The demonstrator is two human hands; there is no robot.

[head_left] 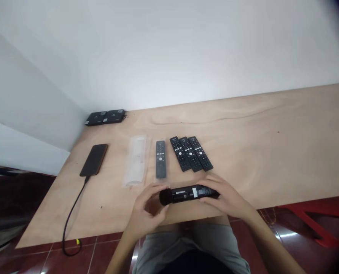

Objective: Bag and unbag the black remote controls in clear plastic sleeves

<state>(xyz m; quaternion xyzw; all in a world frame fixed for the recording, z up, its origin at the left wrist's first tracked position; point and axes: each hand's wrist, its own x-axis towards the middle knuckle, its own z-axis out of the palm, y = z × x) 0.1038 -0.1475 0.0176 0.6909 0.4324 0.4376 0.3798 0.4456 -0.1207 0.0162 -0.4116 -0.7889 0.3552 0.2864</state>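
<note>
Close to the table's front edge, a black remote control is held face down, its labelled back and battery compartment showing. My right hand is closed around its right end. At the other end, my left hand pinches a black battery cover between thumb and fingers; whether the cover touches the remote, I cannot tell. Just beyond my hands lie three black remotes face up, side by side and slanted, one being the middle remote. Left of them, another remote lies in a clear plastic sleeve.
Clear plastic sleeves lie left of the sleeved remote. Farther left is a phone with a black cable hanging over the front edge. Two black boxes stand in the back corner by the wall. A red plastic piece is below the table, right.
</note>
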